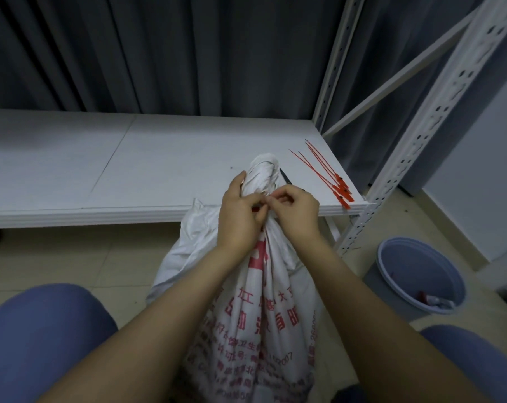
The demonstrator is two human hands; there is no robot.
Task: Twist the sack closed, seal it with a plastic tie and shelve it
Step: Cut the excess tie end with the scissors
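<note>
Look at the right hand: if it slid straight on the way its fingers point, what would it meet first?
The right hand points left across the sack's twisted neck, so it would meet the left hand first. Their fingertips already look to be touching at the neck, though depth is unclear.

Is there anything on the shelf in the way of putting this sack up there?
Mostly no. The shelf is bare left of the sack; only red plastic ties lie at its right front corner.

One white woven sack printed with red lettering (255, 301), two bare hands, about four loose red plastic ties (328, 175) on one white shelf board (101, 170), one blue-grey plastic bin (415, 274).
</note>
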